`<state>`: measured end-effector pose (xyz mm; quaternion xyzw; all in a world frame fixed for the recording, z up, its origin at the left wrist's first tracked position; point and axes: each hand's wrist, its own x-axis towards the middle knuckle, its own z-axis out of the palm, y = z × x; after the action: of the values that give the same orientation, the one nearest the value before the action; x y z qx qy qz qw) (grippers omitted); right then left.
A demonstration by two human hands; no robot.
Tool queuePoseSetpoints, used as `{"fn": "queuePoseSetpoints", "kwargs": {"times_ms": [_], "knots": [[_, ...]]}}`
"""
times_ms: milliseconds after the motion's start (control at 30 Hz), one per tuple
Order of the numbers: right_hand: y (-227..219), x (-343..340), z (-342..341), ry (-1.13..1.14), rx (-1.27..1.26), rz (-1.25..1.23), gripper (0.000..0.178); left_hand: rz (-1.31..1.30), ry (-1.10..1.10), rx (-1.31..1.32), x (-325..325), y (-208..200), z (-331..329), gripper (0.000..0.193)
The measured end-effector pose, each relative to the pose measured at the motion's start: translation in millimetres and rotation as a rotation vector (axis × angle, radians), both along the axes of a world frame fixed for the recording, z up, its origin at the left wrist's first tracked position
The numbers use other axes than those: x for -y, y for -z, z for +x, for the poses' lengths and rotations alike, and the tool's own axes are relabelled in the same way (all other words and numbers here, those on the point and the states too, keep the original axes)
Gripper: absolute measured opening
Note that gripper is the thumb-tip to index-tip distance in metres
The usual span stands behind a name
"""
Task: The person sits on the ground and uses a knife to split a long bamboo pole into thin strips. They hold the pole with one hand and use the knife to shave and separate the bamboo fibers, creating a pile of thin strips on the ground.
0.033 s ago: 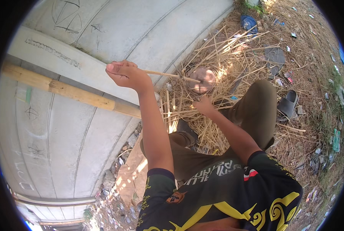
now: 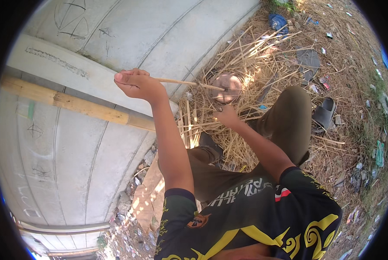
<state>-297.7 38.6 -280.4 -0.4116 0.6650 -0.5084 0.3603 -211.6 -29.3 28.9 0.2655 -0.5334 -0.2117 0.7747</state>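
My left hand point(image 2: 137, 84) is raised in front of the pale wall, its fingers closed round one end of a thin, straw-coloured bamboo strip point(image 2: 181, 81). From there the strip slants down to the right, and its other end lies over a round, brownish wooden block point(image 2: 233, 89). A dark spot marks the middle of the block's top. Just below the block is my right hand point(image 2: 227, 116), its fingers curled together. Something small and dark shows at its fingertips, too small to name. Many loose strips point(image 2: 250, 54) lie around the block.
A thick bamboo pole point(image 2: 72, 103) runs along the concrete panel wall point(image 2: 129, 26) at left. My bent knee point(image 2: 296, 104) is right of my right hand. On the littered ground are a grey sandal point(image 2: 324, 115), a flat dark piece point(image 2: 308, 63) and a blue plastic bag point(image 2: 278, 24).
My left hand has shifted slightly left with the strip. The whole view has moved a little too. Both hands keep the same closed shape.
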Motion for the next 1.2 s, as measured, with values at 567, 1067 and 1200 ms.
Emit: {"fn": "queuePoseSetpoints", "kwargs": {"times_ms": [567, 1067, 1200], "knots": [[-58, -13, 31, -0.172, -0.075, -0.028, 0.038, 0.030, -0.156, 0.011, 1, 15, 36, 0.061], [13, -5, 19, -0.043, -0.105, 0.121, 0.043, -0.005, -0.199, 0.030, -16, 22, 26, 0.062], [91, -5, -16, 0.090, 0.041, 0.472, 0.043, 0.020, -0.209, 0.005, -30, 17, 14, 0.062]]}}
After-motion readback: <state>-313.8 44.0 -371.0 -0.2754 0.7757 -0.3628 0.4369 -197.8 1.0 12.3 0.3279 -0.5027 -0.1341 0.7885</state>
